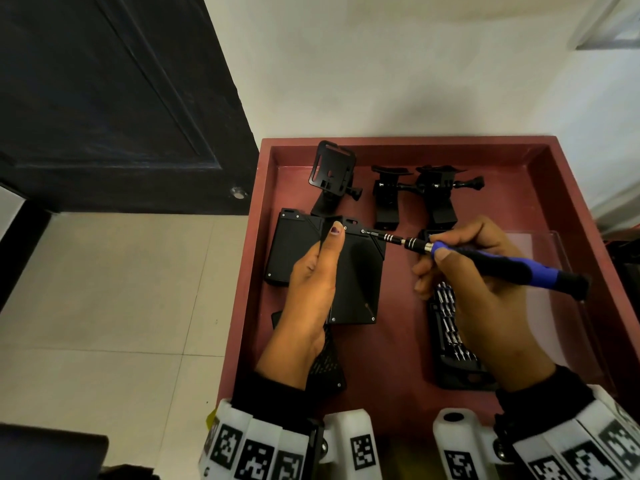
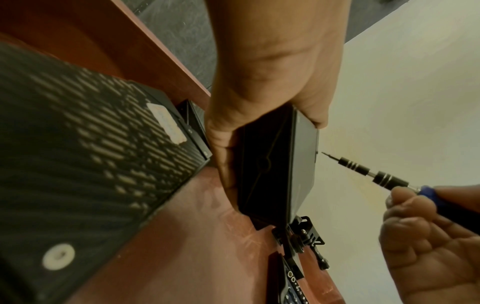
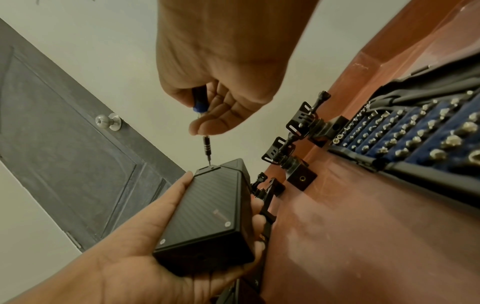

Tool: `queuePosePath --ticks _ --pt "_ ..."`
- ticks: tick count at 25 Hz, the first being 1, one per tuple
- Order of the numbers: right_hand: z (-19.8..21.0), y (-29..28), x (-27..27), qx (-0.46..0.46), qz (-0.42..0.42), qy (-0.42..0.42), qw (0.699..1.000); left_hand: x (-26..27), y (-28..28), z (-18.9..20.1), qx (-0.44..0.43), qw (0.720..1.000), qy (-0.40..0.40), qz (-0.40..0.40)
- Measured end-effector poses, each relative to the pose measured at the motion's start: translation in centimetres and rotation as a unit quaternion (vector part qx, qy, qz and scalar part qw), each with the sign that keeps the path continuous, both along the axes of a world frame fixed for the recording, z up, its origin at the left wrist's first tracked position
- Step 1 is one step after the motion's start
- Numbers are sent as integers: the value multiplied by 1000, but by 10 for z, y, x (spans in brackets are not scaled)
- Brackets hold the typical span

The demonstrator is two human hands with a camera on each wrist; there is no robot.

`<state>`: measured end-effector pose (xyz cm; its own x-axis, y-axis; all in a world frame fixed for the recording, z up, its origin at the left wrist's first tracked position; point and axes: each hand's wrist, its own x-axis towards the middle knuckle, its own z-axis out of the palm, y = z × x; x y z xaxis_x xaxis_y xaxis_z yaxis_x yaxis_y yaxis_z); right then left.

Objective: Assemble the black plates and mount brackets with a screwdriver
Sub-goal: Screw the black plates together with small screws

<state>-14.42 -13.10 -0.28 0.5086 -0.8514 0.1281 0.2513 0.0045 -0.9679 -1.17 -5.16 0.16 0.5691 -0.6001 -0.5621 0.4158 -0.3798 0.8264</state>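
Nearest, the left hand [image 1: 313, 282] wraps thumb and fingers around 1 black plate [image 1: 356, 271], lifting it off the red table [image 1: 398, 341], probably so its far-edge screw [image 1: 362, 231] faces the tool. Right of that plate, the right hand [image 1: 485, 271] pinches the blue screwdriver [image 1: 502, 263], tip at the screw, seemingly mid-fastening. A bit case [image 1: 450, 334] lies under that hand, within reach. Behind the plate, 3 mount brackets [image 1: 433, 192] wait.
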Motion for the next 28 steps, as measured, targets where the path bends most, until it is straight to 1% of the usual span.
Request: queuePosePath --ticks 6,10,23,28 --pt "-1 1 1 3 2 2 1000 -1 1 -2 -23 1000 3 -4" --pt "-1 0 1 8 -13 -6 1000 -1 1 -2 -30 1000 4 2" --pt "-1 0 1 2 -2 3 1000 0 2 1 -20 1000 -2 -6" --pt "0 -1 0 -10 -14 32 999 -1 1 3 -9 1000 -11 -5"
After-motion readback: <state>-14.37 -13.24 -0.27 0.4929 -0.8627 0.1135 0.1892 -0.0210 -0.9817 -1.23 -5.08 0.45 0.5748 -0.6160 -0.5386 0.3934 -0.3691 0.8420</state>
